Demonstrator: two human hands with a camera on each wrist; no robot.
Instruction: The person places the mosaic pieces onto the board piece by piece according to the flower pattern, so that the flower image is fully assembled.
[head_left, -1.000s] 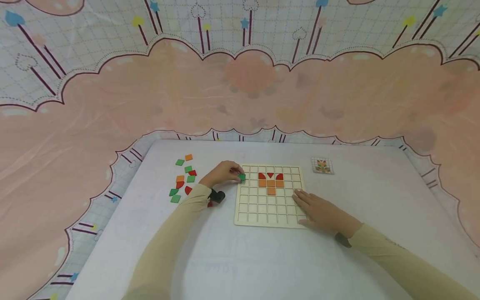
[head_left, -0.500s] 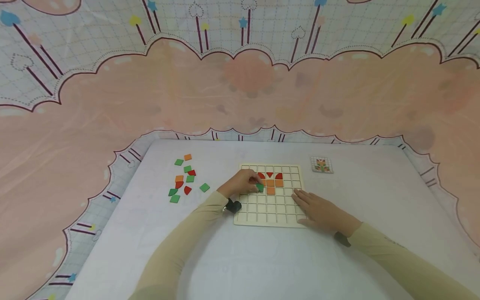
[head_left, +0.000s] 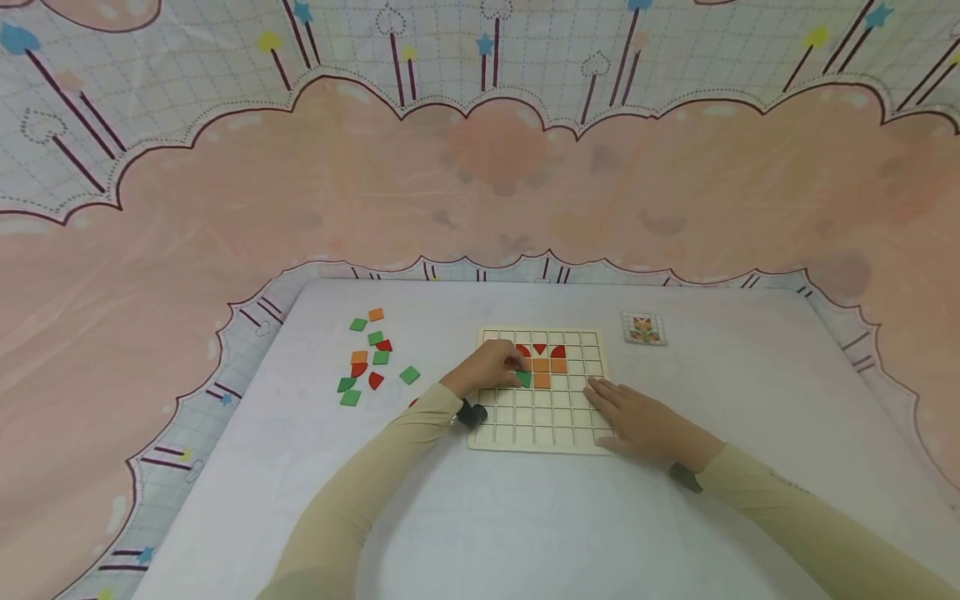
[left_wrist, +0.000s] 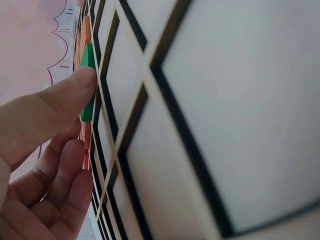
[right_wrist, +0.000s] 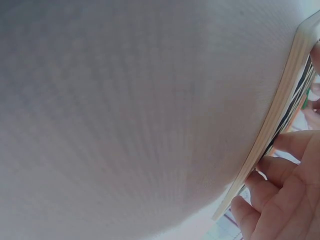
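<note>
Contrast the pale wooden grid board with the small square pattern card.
The pale wooden grid board is larger than the small square pattern card. The right hand rests on the board's edge; no hand touches the card. The board bears coloured tiles; the card, a picture. Both show grids.

My feed has loose tiles left of the grid board, set tiles in its far half, card off its far right corner, left hand over its left side, right hand on its right edge.
</note>
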